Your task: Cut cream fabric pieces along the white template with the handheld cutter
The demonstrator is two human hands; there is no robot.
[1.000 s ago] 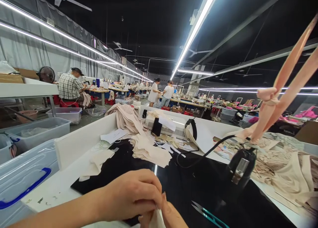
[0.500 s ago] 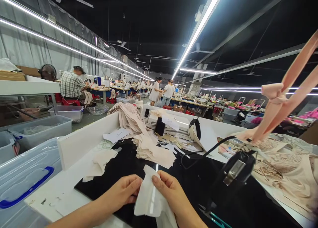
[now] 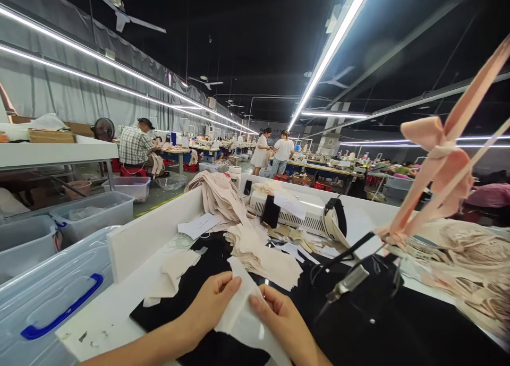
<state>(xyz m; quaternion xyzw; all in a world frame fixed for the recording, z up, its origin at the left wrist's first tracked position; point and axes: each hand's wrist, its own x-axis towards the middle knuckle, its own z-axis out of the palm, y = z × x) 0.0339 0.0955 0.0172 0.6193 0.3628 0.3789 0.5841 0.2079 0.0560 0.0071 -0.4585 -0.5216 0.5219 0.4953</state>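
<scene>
A pale cream fabric piece (image 3: pixel 239 315) is stretched between my two hands, just above a black work surface (image 3: pixel 358 329). My left hand (image 3: pixel 213 305) pinches its left edge between thumb and fingers. On the other edge, my right hand (image 3: pixel 281 318) grips with the thumb on top, and the cloth hangs down below it. Just beyond lies a stack of similar cut pieces (image 3: pixel 265 254). To the left is a smaller heap of cream fabric (image 3: pixel 175 273).
From a knotted pink strap (image 3: pixel 434 159) at right hangs a black tool with a metal tip (image 3: pixel 353 281). Beige fabric (image 3: pixel 470 260) is piled behind it. A white boxy device (image 3: pixel 306 217) stands at the back. A lidded plastic bin (image 3: pixel 79 270) flanks the table. Other people (image 3: pixel 282 153) stand farther off.
The view has shifted slightly left. My left thumb and fingers have come up onto the fabric's left edge, and the cloth is slanted. The hanging tool and its strap have swung and turned.
</scene>
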